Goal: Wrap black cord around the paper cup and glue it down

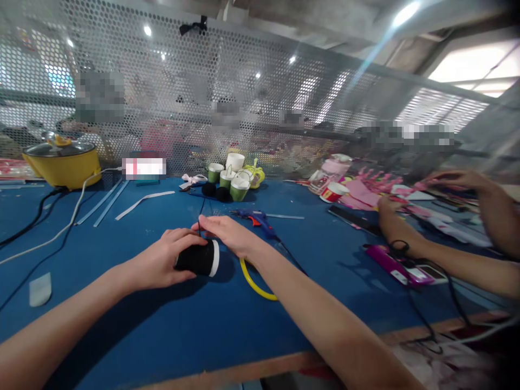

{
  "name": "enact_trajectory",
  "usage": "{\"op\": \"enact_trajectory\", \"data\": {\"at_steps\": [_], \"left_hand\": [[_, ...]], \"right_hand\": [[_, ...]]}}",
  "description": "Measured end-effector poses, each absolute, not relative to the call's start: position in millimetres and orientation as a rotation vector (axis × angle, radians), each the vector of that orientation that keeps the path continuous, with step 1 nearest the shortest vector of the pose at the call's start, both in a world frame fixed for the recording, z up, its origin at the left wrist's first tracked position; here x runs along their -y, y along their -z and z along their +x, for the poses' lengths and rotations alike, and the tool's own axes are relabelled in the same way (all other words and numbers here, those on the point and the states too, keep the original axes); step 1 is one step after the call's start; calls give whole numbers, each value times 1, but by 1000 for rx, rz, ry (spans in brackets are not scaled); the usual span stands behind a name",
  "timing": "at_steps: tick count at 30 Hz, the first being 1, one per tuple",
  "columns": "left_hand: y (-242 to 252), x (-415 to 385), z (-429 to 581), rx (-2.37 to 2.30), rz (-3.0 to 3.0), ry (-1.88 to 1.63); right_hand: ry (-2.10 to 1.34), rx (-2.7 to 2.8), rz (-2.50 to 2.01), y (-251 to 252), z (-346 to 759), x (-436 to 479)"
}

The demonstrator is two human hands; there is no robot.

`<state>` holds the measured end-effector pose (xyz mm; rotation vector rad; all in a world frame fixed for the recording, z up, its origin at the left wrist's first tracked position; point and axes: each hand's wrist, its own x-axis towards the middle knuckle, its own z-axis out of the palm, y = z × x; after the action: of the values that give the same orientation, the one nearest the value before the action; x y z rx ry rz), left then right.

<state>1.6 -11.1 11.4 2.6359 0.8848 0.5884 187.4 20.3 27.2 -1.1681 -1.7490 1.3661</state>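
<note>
While lying on its side on the blue table (pixel 142 325), the black-covered cup (pixel 199 259) shows a white band at its right-hand end and sits just in front of the wearer, between the two hands. The left hand (pixel 162 262) is curled around the cup's closed end, fingers over the top and thumb towards the body; this grip probably stops the round wall from rolling. The right hand (pixel 231 235) reaches across above the cup with its fingers drawn together, and it appears to pinch a thin black strand (pixel 200 208) that runs away from the cup towards the back of the table. Whether the strand is fastened to the cup cannot be told.

A blue hot-glue gun (pixel 258 219) lies just beyond the right hand, its cable trailing under the forearm, so it is likely parked within easy reach. A yellow loop (pixel 252 281) lies flat beside the cup, partly under the right wrist. Farther back stand green paper cups (pixel 229 181) with black pom-poms (pixel 215 191) touching them. At the far left is a yellow electric pot (pixel 63 162). A co-worker's hands (pixel 390 208) work among pink pieces at the right, well apart.
</note>
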Motion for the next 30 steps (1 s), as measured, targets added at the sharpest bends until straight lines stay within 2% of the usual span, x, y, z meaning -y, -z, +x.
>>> {"op": "enact_trajectory", "data": {"at_steps": [9,18,30], "left_hand": [[-12,11,1,-949,2459,-679],[-15,13,6,-1000,2360,-531],[-17,15,5,-887,2245,-449]], "right_hand": [[-1285,1404,-993,-40,201,-14],[-1149,1481,-992,-36,203,-12],[-1132,1496,-1018,-32,202,-13]]}}
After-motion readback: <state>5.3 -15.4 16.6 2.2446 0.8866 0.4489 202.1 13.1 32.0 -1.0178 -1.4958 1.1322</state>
